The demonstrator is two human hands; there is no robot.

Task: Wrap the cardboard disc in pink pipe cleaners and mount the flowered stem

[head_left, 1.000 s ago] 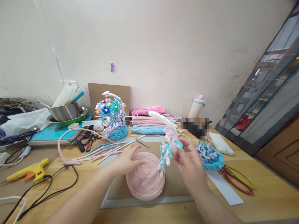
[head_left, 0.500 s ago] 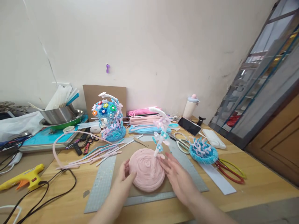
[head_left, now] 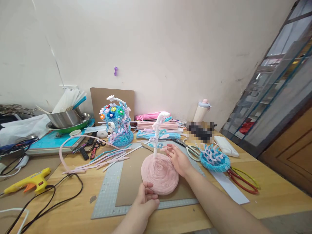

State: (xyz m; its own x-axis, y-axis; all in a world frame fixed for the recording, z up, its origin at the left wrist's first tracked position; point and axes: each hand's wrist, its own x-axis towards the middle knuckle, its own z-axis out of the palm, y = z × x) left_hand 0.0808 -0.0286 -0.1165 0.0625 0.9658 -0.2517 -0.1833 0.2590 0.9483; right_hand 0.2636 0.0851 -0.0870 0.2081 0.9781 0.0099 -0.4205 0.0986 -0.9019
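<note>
At the lower left of the frame a yellow glue gun (head_left: 29, 182) lies on the tabletop (head_left: 62, 198), its black cord (head_left: 81, 185) looping beside it. Above it, at the left, I have a steel bowl (head_left: 65, 118). Left of centre stands a blue ornament (head_left: 122, 138) dotted with flowers, and loose fuzzy stems (head_left: 114, 158) are strewn below it.

At bottom centre my left grip (head_left: 145, 202) is half curled, thumb apart from the fingers, which meet the near-left rim of the pink coiled disc (head_left: 159, 177). That disc sits just below the centre of the frame, over brown cardboard (head_left: 128, 191). From its far-left part a white flowered stalk (head_left: 156, 138) rises upright, its tip bent rightward.

My right grip (head_left: 179, 161) is spread by the disc's far-right edge; whether its fingertips touch the pink petal (head_left: 163, 149) there, I can't quite tell. Farther right rests a blue fringed disc (head_left: 214, 158), near red-handled scissors (head_left: 240, 182).
</note>
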